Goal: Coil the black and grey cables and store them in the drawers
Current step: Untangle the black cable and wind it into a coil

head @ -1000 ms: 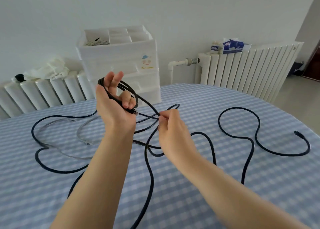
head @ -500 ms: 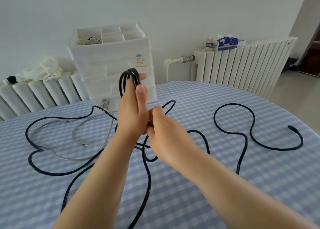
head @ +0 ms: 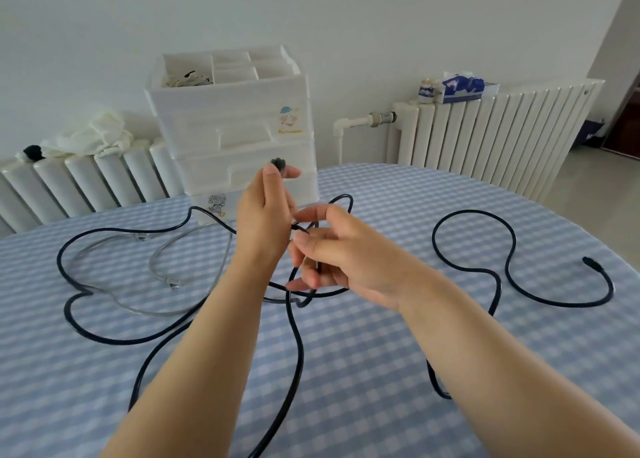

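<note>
Over at the far left of the frame, a crumpled white cloth [head: 90,135] sits on a ribbed white radiator [head: 86,184], and below it a thin, translucent grey cable [head: 157,310] lies in loose curves on the blue-and-white checked tablecloth [head: 363,347], inside a larger loop of the black cable [head: 294,353]. Further right, at upper centre, stands a white plastic drawer unit [head: 235,132] with cartoon stickers and an open, divided top tray. Just in front of it the left hand [head: 265,215] is raised, thumb and fingers closed around a small bundle of black cable turns, whose rounded top shows above the fingertips [head: 270,170]. Right beside it, the right hand [head: 346,253] has its fingers curled loosely, pinching a strand of the same black cable between thumb and forefinger, with another stretch running down past its lower fingers. From there the smooth, round black cable snakes toward the bottom edge and off to the right in wide bends, ending in a small plug [head: 593,263] on the cloth. Behind, at upper right, a flat-finned white radiator [head: 502,135] carries a blue tissue pack [head: 462,87].
</note>
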`<state>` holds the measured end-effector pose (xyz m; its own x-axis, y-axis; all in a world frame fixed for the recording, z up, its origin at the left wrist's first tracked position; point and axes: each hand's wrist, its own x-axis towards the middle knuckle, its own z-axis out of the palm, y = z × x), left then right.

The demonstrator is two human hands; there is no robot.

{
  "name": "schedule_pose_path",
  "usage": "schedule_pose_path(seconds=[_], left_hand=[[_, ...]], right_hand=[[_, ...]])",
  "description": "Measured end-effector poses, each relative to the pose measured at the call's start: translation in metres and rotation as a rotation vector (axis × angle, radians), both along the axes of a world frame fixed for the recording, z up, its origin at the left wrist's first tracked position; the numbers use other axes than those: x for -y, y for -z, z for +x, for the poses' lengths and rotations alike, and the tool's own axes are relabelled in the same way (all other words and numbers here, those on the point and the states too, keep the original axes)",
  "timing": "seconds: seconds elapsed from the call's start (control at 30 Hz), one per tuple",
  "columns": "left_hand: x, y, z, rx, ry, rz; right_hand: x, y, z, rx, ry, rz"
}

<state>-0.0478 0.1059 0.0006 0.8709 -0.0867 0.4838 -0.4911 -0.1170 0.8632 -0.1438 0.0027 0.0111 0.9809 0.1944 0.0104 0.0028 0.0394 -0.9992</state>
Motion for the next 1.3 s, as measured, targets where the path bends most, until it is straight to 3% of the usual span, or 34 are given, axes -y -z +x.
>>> schedule_pose_path(seconds=[0.03,0.1,0.17,0.23,0.37,0.5,0.67,0.93,1.1,1.3], left_hand=[[-0.001,-0.002,0.002,-0.043,-0.013,-0.073],[-0.005,-0.006,0.006,-0.108,-0.008,-0.188],[-0.011,-0.008,0.011,-0.15,0.032,-0.157],[-0.015,-0.008,0.011,-0.217,0.169,-0.072],[-0.014,-0.012,-0.002,-0.358,0.481,0.118],[-0.008,-0.016,-0.016,-0.458,0.716,0.126],[-0.008,-0.023,-0.023,-0.539,0.841,0.104],[-0.01,-0.028,-0.02,-0.627,0.897,-0.293],[0.0,-0.026,-0.019,-0.694,0.844,-0.6],[-0.016,-0.033,-0.006,-0.573,0.758,-0.9]], right_hand=[[0.001,0.0,-0.001,-0.021,-0.071,-0.001],[0.004,0.0,-0.004,0.034,-0.182,-0.193],[0.006,-0.002,-0.004,0.127,-0.162,-0.324],[0.009,-0.006,-0.002,0.191,0.007,-0.332],[0.025,-0.01,0.005,0.438,0.489,-0.684],[0.043,-0.009,0.012,0.467,0.709,-0.599],[0.042,-0.005,0.016,0.511,0.721,-0.492],[0.04,0.0,0.025,0.409,0.621,-0.198],[0.044,0.017,0.034,0.321,0.571,-0.321],[0.039,0.03,0.029,0.172,0.441,-0.573]])
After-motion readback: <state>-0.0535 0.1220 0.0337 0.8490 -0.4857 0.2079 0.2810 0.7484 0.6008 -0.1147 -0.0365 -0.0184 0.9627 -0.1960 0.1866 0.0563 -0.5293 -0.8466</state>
